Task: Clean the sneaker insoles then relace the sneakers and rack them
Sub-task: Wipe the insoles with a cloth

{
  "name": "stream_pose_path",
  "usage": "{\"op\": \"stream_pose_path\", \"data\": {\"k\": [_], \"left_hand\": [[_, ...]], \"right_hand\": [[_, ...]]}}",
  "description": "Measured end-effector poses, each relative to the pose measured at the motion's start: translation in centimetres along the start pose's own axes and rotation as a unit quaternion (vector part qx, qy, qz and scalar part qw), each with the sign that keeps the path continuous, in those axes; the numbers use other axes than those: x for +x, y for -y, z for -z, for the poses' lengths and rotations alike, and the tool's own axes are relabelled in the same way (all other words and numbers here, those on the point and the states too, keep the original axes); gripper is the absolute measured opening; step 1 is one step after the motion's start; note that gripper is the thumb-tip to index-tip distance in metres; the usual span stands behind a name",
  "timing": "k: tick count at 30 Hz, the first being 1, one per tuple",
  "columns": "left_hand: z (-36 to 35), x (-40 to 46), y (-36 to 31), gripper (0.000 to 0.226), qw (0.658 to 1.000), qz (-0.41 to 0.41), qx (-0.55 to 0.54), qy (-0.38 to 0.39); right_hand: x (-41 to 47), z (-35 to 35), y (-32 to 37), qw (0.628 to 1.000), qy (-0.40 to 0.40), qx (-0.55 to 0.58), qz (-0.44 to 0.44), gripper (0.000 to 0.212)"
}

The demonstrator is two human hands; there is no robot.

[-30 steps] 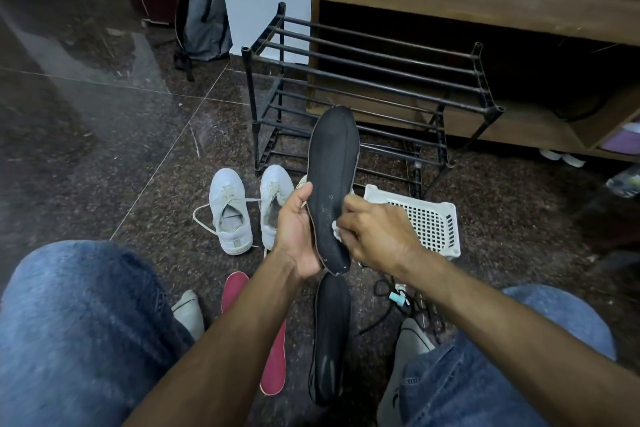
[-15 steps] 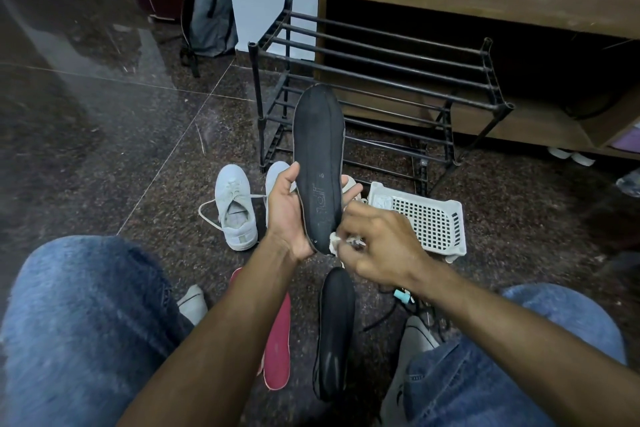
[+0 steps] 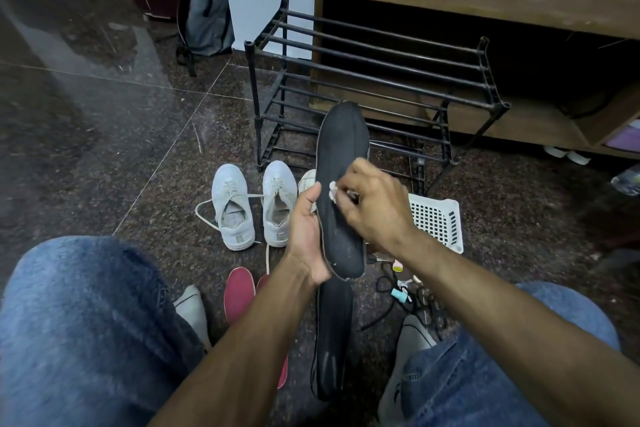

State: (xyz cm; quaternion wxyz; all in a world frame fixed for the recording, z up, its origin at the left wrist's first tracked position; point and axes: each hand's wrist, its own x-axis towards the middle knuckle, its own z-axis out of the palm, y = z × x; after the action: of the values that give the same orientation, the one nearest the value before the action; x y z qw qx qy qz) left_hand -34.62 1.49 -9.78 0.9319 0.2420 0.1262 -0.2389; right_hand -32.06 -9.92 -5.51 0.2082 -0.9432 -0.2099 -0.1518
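One flat, matte black insole [image 3: 341, 184]

Both legs wear blue denim jeans [image 3: 79, 322] with a faded, washed look, paler over the knees and darker along the seams and folds. The fabric of the right leg [image 3: 485, 374] shows stitched seam lines near the lower edge. Both forearms are bare, with no sleeves, watch, rings or bands to be seen on either wrist or hand

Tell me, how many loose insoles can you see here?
3. A black insole is held in the hands; another black insole lies on the floor below it; a red insole lies left of that, a second possibly hidden behind the forearm.
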Motion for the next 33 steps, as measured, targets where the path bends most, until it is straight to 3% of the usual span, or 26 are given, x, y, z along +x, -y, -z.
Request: {"op": "stream_pose_path", "data": {"k": [3,5,11,16,21,24,27,29,32,33], "left_hand": [[0.9,0.3,-1.2,0.063,1.000,0.010,0.009,-0.005],[1.0,0.6,-1.4,0.068,1.000,0.015,0.021,-0.015],[0.2,0.2,-0.1,0.048,1.000,0.007,0.021,-0.006],[1.2,0.2,-0.2,0.062,1.000,0.018,0.011,-0.022],[0.6,0.4,0.6,0.046,1.000,-0.004,0.018,-0.002],[0.6,0.1,0.4,0.040,1.000,-0.008,0.022,0.005],[0.4,-0.4,-0.5,0.037,0.999,-0.017,0.027,0.029],[0.3,-0.5,-1.6,0.048,0.998,-0.027,0.047,0.027],[0.0,0.2,-3.0,0.089,0.997,-0.039,0.069,0.003],[0.0,0.4,-3.3,0.089,0.997,-0.037,0.066,0.000]], "right_hand": [[-3.2,0.0,1.5,0.994,0.072,0.043,0.072,0.021],[-4.1,-0.1,1.4,0.992,0.075,0.031,0.094,0.029],[-0.3,-0.1,-0.9,0.999,-0.020,-0.006,-0.032,0.017],[-4.0,-0.6,1.5,0.997,0.052,0.039,0.026,0.018],[0.0,-0.3,-1.1,0.994,-0.017,0.004,-0.110,0.017],[-0.2,-0.5,-0.7,0.986,-0.033,0.060,-0.152,0.014],[-1.3,-0.8,-0.5,0.982,-0.026,0.138,-0.129,0.011],[-1.9,-0.8,-0.3,0.984,0.001,0.161,-0.082,0.013],[-3.0,-0.6,0.2,0.985,0.058,0.159,-0.012,0.026],[-3.4,-0.6,0.6,0.986,0.073,0.153,0.008,0.028]]}}
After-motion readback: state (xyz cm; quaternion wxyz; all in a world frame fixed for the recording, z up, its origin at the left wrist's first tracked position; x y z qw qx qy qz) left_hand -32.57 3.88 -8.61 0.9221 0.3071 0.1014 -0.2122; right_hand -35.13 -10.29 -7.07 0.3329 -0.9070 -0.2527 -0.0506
